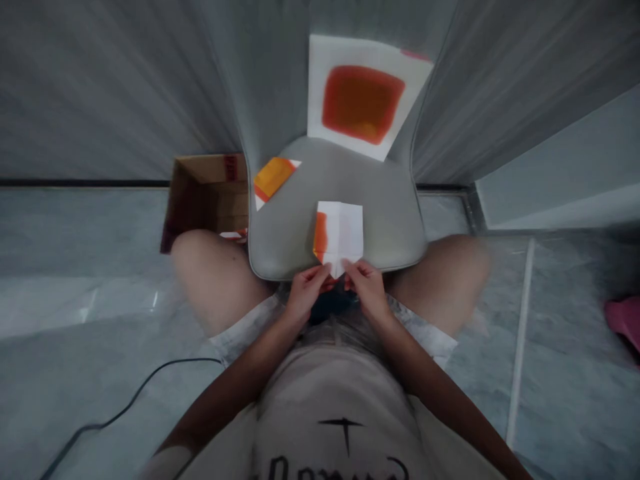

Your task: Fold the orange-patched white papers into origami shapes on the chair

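A folded sheet of paper (344, 230), white with an orange strip down its left side, is held at the front edge of the grey chair seat (380, 193). Its near end narrows to a point between my two hands. My left hand (309, 288) pinches the near left side of that point, thumb on top. On the opposite side my right hand (367, 283) pinches the paper the same way. Fingertips under the paper are partly hidden. Farther off, at the seat's left, lies an orange folded paper piece (274, 177) with white corners.
A white sheet with a red-orange square (363, 103) leans on the chair's backrest. Left of the chair stands an open cardboard box (200, 200) on the tiled floor. A black cable (135, 393) runs across the floor at lower left; something pink (625, 320) is at far right.
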### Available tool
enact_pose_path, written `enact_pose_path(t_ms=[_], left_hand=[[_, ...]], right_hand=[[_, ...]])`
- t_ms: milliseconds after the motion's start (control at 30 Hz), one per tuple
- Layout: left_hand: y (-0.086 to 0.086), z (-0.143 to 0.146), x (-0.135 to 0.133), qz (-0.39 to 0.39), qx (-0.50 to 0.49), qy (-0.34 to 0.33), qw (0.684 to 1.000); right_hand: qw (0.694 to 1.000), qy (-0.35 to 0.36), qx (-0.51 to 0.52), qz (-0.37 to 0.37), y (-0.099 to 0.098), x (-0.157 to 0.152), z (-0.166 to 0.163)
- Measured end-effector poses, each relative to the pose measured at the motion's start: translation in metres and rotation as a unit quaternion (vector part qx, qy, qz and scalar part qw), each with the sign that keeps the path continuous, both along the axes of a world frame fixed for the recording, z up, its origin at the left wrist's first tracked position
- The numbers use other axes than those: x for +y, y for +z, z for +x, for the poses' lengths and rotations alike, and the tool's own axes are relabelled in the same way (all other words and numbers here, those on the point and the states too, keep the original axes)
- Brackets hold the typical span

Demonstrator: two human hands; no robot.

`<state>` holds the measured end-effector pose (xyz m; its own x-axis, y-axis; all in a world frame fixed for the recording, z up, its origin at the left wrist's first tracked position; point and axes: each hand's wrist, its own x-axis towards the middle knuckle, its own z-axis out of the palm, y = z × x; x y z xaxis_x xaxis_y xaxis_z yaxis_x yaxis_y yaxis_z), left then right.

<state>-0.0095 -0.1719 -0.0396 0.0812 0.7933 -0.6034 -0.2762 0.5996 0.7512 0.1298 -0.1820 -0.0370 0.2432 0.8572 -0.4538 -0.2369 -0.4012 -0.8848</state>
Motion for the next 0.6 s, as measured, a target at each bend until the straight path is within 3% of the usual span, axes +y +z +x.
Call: enact_pose_path(t_ms=[233,600], left_hand=[[-0.0017,0.0025,-0.0045,0.016,0.002,0.015,1.0],[-0.0055,-0.0018,-0.0059,0.096,0.083,-0.049,0.991]], right_hand=[[1.0,0.002,0.022,-0.021,0.0042,-0.0015,-0.0027],[1.0,-0.02,-0.011,0.0,-0.0003,-0.004,-0.0062]])
